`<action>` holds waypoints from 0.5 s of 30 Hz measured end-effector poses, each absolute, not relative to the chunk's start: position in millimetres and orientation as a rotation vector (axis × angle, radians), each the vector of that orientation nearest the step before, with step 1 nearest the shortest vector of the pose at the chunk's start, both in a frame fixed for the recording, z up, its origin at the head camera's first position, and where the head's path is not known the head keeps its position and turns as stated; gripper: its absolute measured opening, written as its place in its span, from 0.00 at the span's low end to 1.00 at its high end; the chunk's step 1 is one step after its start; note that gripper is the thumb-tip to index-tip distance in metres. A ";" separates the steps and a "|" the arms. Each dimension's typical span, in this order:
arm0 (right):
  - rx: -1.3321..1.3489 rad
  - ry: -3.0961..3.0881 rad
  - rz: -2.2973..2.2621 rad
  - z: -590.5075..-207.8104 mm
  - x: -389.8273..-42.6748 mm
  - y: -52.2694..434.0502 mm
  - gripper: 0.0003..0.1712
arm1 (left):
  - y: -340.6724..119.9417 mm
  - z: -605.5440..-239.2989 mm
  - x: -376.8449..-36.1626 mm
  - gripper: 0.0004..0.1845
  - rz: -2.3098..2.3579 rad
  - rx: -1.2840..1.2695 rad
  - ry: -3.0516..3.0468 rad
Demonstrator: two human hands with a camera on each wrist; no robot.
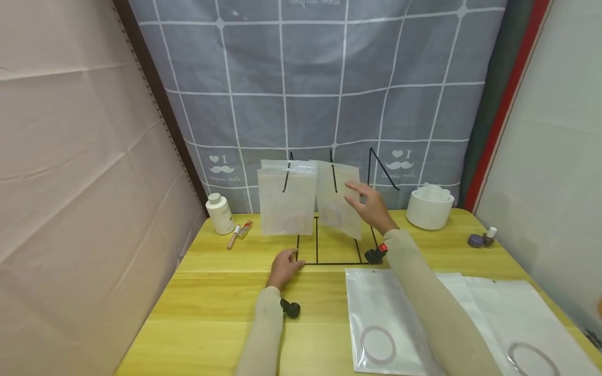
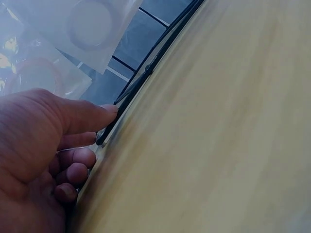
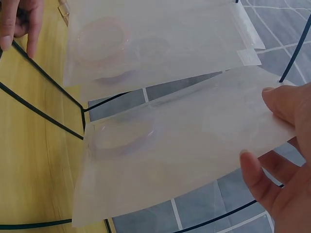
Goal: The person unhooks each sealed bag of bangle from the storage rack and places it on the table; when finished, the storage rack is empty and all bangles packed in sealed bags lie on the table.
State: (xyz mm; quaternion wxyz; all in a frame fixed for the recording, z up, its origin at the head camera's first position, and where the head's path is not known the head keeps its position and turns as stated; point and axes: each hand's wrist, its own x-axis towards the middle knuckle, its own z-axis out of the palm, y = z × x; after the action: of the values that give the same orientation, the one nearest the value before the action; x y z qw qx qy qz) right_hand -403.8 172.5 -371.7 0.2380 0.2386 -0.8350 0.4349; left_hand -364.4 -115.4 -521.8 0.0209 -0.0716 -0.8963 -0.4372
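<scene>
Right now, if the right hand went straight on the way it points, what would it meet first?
Most likely the bag on the middle hook; depth leaves it unclear whether the right hand is touching it.

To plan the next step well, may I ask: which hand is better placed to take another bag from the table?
Probably the right grip: it looks open, and the flat bags lie on its side. The left grip pinches the rack's base.

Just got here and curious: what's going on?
A person's left hand grips the front of a black wire rack. The right hand, fingers apart, is at the edge of a bag hanging on the middle hook. More bags hang on the left hook; the right hook is bare. Other bags lie on the table.
</scene>
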 end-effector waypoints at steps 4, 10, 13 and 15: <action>0.642 -2.274 1.220 -374.0 -401.4 173.3 0.24 | -114.9 -523.8 -365.2 0.27 -1.344 -0.216 -2.774; 0.649 -2.247 1.190 -377.1 -395.2 173.2 0.22 | -114.1 -522.1 -364.3 0.27 -1.327 -0.216 -2.775; 0.662 -2.231 1.156 -380.7 -392.0 175.2 0.20 | -113.8 -520.7 -362.8 0.26 -1.325 -0.220 -2.773; 0.674 -2.209 1.153 -383.2 -389.0 177.2 0.19 | -113.7 -520.2 -361.8 0.26 -1.328 -0.223 -2.771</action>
State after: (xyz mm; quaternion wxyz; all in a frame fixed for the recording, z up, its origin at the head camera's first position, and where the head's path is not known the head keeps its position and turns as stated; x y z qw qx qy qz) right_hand -389.0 177.2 -383.2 0.2762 0.2509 -0.8224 0.4294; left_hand -361.8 -113.7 -520.2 0.0305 -0.0723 -0.8989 -0.4310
